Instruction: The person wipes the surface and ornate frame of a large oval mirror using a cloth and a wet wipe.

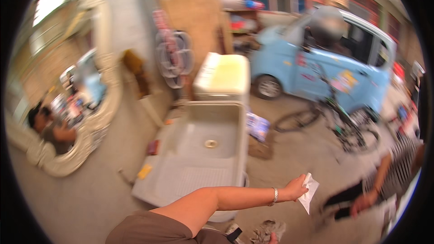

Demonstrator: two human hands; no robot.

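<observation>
My left hand (297, 187), with a metal band at its wrist, reaches out to the right and grips a crumpled piece of white paper or tissue (309, 193). At the bottom edge only a small part of my right hand (273, 238) shows, against a crumpled grey cloth (268, 231); its grip is hidden. Under and beyond my left arm stands a grey laundry sink (242, 135) with a ribbed washboard slope and a drain. A yellow sponge or cloth (144, 171) and a dark red item (153, 147) lie on its left rim.
A large ornate mirror frame (112, 71) stands at left. Behind the sink is a white and yellow box-like appliance (225, 74). A bicycle (339, 125) stands before a light blue car (325, 67) with a blurred person beside it. Another person in stripes (400, 166) is at right.
</observation>
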